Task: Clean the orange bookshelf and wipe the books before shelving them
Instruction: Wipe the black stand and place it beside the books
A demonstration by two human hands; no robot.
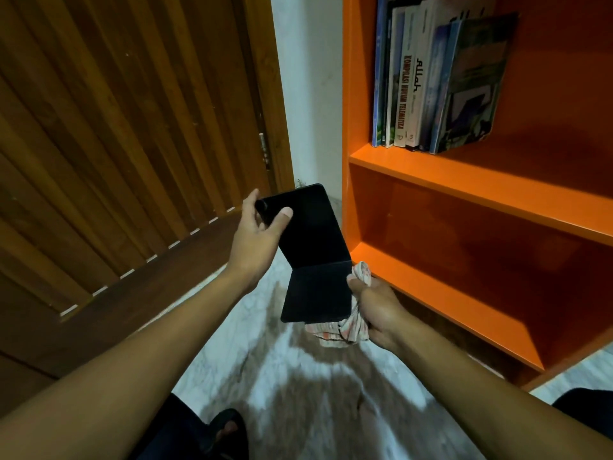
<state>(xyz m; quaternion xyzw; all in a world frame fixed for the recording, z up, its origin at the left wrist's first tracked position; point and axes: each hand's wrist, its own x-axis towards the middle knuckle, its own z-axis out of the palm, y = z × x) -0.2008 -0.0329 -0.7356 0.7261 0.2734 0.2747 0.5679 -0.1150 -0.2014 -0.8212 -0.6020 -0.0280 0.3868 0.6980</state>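
The left hand (pixel 257 234) pinches the upper leaf of a thin black folder-like book (pixel 310 250), thumb pressed on the facing surface and fingers curled behind its far edge. The right hand (pixel 376 310) is closed round a bunched striped cloth (pixel 345 330), and its thumb and the cloth meet the right edge of the lower leaf. The black book hangs in the air between the two hands, above the pale marbled floor (pixel 298 393) and just left of the orange bookshelf (pixel 464 180). It is open at a wide angle: its long axis runs from the upper left, toward the wooden door (pixel 116 144), down to the person, with the fold lying crosswise about midway and the inner faces turned up toward the camera. The grip looks light, held only at the edges, so a firm stroke of the cloth could likely swing the lower leaf shut or twist the book out of the left thumb's pinch and drop it to the floor. The loose tail of cloth hanging below the hand might also catch under the leaf. On the upper shelf a row of books (pixel 428 84) stands upright, the rightmost one leaning against the rest; the lower shelf beside the hands holds nothing visible.
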